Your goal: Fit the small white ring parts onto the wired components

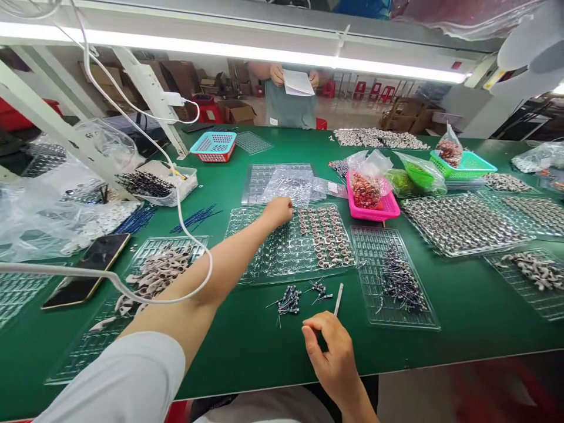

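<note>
My left hand (pixel 278 212) reaches over a clear plastic tray (pixel 273 261). Its fingers are closed and point down into the tray near the back edge, and whatever they hold is hidden. Small beige, ring-like parts (pixel 332 235) fill pockets on the tray's right side. My right hand (pixel 332 352) is curled near the table's front edge, thumb and forefinger close together, with nothing visible between them. A thin white stick (pixel 338 299) shows just beyond its knuckles; I cannot tell whether the hand holds it. Small dark components with wire leads (pixel 288 302) lie loose between tray and hand.
A tray of wired components (pixel 400 282) is to the right, and beige parts (pixel 165 270) lie under my left forearm. A pink basket (pixel 374 211) stands behind. A white cable (pixel 207 258) loops across my left arm. Opposite, a person (pixel 291 106) holds paper.
</note>
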The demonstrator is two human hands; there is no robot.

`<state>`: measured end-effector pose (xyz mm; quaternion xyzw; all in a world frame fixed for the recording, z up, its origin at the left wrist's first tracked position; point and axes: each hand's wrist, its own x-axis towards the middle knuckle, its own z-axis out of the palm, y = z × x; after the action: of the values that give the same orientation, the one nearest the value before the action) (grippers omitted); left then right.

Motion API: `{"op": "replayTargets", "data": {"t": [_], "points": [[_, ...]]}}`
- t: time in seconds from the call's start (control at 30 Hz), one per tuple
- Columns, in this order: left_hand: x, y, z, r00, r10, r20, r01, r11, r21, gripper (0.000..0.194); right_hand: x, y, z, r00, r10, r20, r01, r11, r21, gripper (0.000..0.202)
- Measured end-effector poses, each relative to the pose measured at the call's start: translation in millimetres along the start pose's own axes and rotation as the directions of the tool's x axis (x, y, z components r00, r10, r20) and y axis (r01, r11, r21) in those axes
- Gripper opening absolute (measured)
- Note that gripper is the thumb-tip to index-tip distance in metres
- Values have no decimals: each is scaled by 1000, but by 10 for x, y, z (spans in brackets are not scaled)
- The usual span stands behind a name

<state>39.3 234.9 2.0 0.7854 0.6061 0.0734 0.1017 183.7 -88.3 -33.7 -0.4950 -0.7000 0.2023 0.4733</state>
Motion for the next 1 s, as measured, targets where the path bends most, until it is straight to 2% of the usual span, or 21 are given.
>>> {"op": "replayTargets", "data": {"t": [0.17, 0.37, 0.47, 0.6, 0.7, 0.8, 0.9, 1.0], "points": [[88, 4, 77, 997, -72, 25, 72, 997, 22, 33, -7, -11, 7, 1000, -6, -10, 6, 1000, 0, 8], [86, 35, 96, 995, -98, 23, 98, 995, -9, 33, 3, -23, 0, 1000, -8, -15, 8, 1000, -15, 9], [32, 106, 75, 995, -99, -33, 97, 994, -50, 33, 12, -22, 0, 1000, -1, -11, 1, 1000, -12, 9], [-147, 220, -40, 987, -84, -139, 66, 989, -130, 22, 13, -9, 9, 999, 5, -33, -5, 1000, 3, 9], [-434, 289, -173, 985, -43, -167, 7, 979, -206, 18, 15, -4, -30, 994, 22, -103, -21, 1000, 16, 10], [-928, 333, -284, 989, 27, -146, -69, 954, -291, 16, 23, 2, -147, 994, 37, -107, -41, 999, -36, 12], [-1561, 343, -331, 991, 90, -96, -121, 908, -402, 16, 27, 20, -297, 999, 37, 21, -32, 980, -197, 16], [-2106, 315, -314, 986, 163, 48, -84, 715, -694, 33, 23, 44, -410, 987, 40, 156, 16, 940, -342, 15]]}}
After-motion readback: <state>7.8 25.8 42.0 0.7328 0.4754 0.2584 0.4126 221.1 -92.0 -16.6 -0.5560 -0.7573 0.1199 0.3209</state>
